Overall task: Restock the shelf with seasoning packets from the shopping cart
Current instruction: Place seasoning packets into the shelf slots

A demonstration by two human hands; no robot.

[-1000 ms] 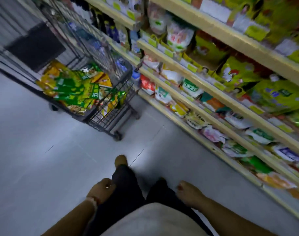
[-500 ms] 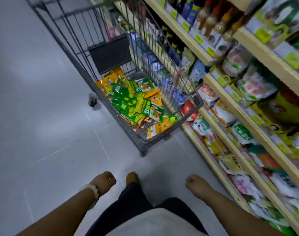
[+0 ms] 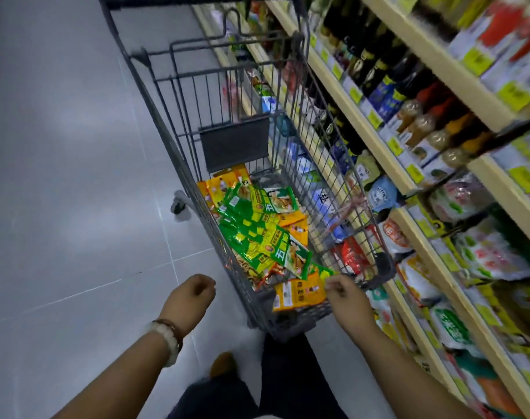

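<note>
A grey wire shopping cart (image 3: 179, 164) stands right in front of me, alongside the shelf (image 3: 375, 140). Its bottom holds a heap of green and yellow seasoning packets (image 3: 257, 234). An orange-yellow packet (image 3: 298, 293) lies at the cart's near end. My right hand (image 3: 346, 294) hovers over that near end, fingers loosely curled beside the orange packet, holding nothing that I can see. My left hand (image 3: 189, 297), with a bead bracelet on the wrist, is a loose fist outside the cart's left side, empty.
Tiered wooden shelves on the right carry dark sauce bottles (image 3: 378, 65) on top and bagged goods (image 3: 484, 252) lower down. Grey tiled floor (image 3: 61, 176) stretches to the left. My legs and one foot (image 3: 223, 362) stand just behind the cart.
I have walked up to the cart, which now fills the centre of view. Both hands have risen from my sides; the right one has reached over the cart's near end.
</note>
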